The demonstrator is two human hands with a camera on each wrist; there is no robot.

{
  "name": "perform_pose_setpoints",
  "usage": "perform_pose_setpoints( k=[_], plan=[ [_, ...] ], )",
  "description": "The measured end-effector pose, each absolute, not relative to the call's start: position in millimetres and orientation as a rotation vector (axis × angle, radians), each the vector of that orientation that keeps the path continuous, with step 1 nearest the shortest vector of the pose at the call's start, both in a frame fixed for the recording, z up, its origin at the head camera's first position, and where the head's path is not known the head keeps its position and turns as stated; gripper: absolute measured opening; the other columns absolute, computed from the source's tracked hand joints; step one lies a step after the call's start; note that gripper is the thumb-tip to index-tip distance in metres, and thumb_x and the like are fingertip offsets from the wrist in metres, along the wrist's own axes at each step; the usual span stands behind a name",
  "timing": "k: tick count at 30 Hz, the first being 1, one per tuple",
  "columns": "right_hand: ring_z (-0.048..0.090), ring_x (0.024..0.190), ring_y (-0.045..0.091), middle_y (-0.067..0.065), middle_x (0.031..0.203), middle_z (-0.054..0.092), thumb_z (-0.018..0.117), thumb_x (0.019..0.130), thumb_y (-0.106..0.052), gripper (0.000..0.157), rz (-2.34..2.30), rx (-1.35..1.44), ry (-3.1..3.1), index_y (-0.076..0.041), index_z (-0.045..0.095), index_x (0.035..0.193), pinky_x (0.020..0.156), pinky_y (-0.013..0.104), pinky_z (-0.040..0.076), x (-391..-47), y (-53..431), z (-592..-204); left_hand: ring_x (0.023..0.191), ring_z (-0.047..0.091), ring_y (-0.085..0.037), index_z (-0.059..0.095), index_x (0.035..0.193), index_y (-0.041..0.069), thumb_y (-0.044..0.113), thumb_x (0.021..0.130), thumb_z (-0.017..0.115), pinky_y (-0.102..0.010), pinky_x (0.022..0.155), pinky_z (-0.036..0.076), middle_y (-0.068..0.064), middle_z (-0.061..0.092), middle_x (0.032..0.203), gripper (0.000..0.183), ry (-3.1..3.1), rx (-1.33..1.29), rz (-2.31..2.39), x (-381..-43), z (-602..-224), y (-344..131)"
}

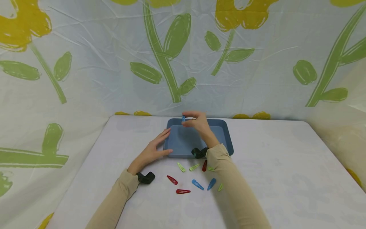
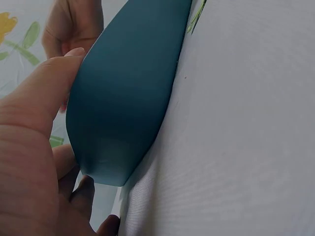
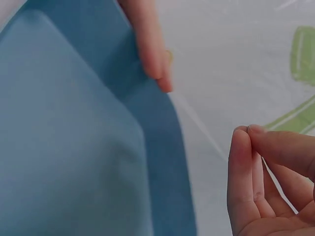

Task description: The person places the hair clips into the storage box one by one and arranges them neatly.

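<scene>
Item 1: blue hair clip (image 1: 183,119), qty 1, pinched betw. thumb & fingertips of R hand (image 1: 200,122), held up over far side of tray; in R wrist view I can't make out the clip itself.
Item 2: blue tray (image 1: 183,141), rect., raised rim, nr. far edge of tbl.
L hand (image 1: 152,151): fingers spread wide, no clip, touching tray's L side, thumb nr. its near-L corner.
Loose on tbl., near side of tray, I count: green clips (image 1: 181,167) x4, red clips (image 1: 172,180) x3, other blue clips (image 1: 198,184) x2.
Also: white table (image 1: 271,171); beige sleeves (image 1: 237,190), both arms; black wrist cams (image 1: 145,177) x2; flower-print cloth (image 1: 100,73) behind.
</scene>
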State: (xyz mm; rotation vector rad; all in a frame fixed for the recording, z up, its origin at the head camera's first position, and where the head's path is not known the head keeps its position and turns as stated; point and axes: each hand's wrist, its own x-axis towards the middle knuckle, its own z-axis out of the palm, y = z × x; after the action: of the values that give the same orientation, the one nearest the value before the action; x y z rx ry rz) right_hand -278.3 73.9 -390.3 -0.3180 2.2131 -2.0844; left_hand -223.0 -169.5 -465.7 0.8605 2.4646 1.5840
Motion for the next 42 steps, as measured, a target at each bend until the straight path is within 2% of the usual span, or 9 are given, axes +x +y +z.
perform_pose_setpoints(
  k=[5, 8, 14, 18, 30, 37, 42],
  plan=[
    [0.072, 0.072, 0.018, 0.024, 0.127, 0.062, 0.070, 0.082, 0.012, 0.045, -2.088, -0.248, 2.177, 0.006, 0.065, 0.126, 0.091, 0.056, 0.051, -285, 67, -402, 0.152, 0.008, -0.023, 0.033, 0.154, 0.005, 0.015, 0.090, 0.075, -0.055, 0.119, 0.013, -0.011, 0.019, 0.164, 0.077, 2.449, 0.862, 1.596, -215, -451, -167],
    [0.072, 0.073, 0.018, 0.026, 0.127, 0.062, 0.070, 0.081, 0.014, 0.045, -2.087, -0.209, 2.149, 0.007, 0.064, 0.125, 0.091, 0.054, 0.052, -289, 65, -406, 0.152, 0.008, -0.024, 0.033, 0.154, 0.006, 0.015, 0.090, 0.075, -0.054, 0.119, 0.013, -0.011, 0.020, 0.164, 0.077, 2.453, 0.868, 1.596, -215, -452, -167],
    [0.072, 0.085, 0.024, 0.023, 0.128, 0.062, 0.071, 0.084, 0.010, 0.045, -1.967, -0.138, 2.161, 0.007, 0.063, 0.127, 0.087, 0.041, 0.056, -296, 63, -414, 0.152, 0.009, -0.025, 0.033, 0.154, 0.006, 0.015, 0.091, 0.074, -0.055, 0.119, 0.013, -0.012, 0.019, 0.164, 0.076, 2.468, 0.872, 1.586, -214, -452, -167],
    [0.072, 0.089, 0.027, 0.024, 0.128, 0.061, 0.072, 0.083, 0.010, 0.046, -1.890, -0.110, 2.160, 0.007, 0.063, 0.128, 0.085, 0.038, 0.057, -300, 62, -420, 0.152, 0.008, -0.025, 0.032, 0.155, 0.006, 0.015, 0.091, 0.074, -0.056, 0.118, 0.012, -0.012, 0.019, 0.164, 0.076, 2.459, 0.867, 1.591, -214, -453, -166],
    [0.073, 0.077, 0.023, 0.031, 0.116, 0.064, 0.068, 0.080, 0.019, 0.046, -1.869, -0.022, 2.087, 0.015, 0.060, 0.125, 0.075, 0.035, 0.060, -300, 61, -431, 0.152, 0.008, -0.026, 0.031, 0.155, 0.006, 0.015, 0.092, 0.073, -0.055, 0.119, 0.012, -0.012, 0.018, 0.164, 0.076, 2.468, 0.872, 1.581, -212, -450, -165],
    [0.071, 0.070, 0.020, 0.029, 0.110, 0.066, 0.071, 0.078, 0.018, 0.043, -1.776, -0.049, 2.201, 0.015, 0.063, 0.120, 0.072, 0.035, 0.060, -300, 57, -427, 0.152, 0.009, -0.026, 0.032, 0.154, 0.004, 0.013, 0.092, 0.073, -0.055, 0.119, 0.013, -0.013, 0.019, 0.164, 0.075, 2.469, 0.885, 1.583, -213, -450, -166],
    [0.070, 0.066, 0.018, 0.021, 0.100, 0.067, 0.073, 0.077, 0.016, 0.041, -1.681, -0.042, 2.283, 0.012, 0.067, 0.117, 0.069, 0.033, 0.060, -302, 53, -425, 0.152, 0.008, -0.026, 0.032, 0.155, 0.005, 0.013, 0.092, 0.073, -0.055, 0.119, 0.012, -0.013, 0.018, 0.164, 0.075, 2.459, 0.878, 1.594, -212, -450, -165]
  ],
)
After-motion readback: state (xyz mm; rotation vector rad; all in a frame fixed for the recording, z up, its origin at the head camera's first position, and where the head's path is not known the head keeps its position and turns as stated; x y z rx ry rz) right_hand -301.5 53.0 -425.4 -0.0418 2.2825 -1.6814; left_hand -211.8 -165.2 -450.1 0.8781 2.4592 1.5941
